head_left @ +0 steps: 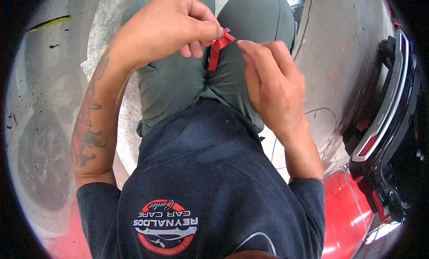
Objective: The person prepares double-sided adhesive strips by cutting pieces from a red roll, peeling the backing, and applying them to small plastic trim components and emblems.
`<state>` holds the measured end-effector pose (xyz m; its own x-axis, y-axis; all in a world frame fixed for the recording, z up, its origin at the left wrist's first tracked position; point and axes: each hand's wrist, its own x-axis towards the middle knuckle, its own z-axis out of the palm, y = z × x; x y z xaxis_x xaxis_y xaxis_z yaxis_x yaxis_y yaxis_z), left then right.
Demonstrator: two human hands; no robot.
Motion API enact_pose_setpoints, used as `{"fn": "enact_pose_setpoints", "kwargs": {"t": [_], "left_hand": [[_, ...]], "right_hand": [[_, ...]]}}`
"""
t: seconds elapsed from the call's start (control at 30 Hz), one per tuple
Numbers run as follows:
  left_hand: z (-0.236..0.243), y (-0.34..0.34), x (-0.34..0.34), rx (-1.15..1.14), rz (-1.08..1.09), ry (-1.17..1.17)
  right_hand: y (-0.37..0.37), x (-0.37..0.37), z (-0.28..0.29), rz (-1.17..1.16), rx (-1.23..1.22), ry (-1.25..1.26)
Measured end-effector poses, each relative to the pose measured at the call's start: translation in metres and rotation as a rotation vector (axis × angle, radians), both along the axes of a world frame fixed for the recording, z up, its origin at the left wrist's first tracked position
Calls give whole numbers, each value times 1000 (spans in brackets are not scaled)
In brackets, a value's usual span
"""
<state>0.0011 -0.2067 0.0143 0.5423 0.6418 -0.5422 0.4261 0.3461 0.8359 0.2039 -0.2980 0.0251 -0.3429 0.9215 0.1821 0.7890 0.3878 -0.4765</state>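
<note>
A strip of red backing tape point(213, 53), folded at its top around a small grey piece point(227, 30), hangs over the grey-green trousers between my thighs. My left hand point(178, 28) is closed, pinching the top of this piece between thumb and forefinger, with the other fingers curled below. Just right of it, my right hand point(272, 80) is closed, thumb and forefinger at a thin dark bit projecting from the red tape; its exact shape is too small to tell.
At right lies a black car part point(384, 107) with silver trim and red reflectors, beside red bodywork point(344, 214). A thin cable point(328, 111) lies on the stained grey floor point(53, 80). Small red scraps point(331, 77) dot the floor to the right of my legs.
</note>
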Motion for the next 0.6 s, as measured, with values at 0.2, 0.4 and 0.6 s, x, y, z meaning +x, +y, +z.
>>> {"fn": "enact_pose_setpoints", "kwargs": {"t": [0.2,0.4,0.6], "left_hand": [[-1,2,-1,12,-24,9],[-7,-3,-9,55,1,12],[-11,-5,-16,92,23,-1]], "right_hand": [[0,-2,-1,-6,9,-44],[0,-12,-3,16,19,-54],[0,-22,-8,0,61,-76]]}}
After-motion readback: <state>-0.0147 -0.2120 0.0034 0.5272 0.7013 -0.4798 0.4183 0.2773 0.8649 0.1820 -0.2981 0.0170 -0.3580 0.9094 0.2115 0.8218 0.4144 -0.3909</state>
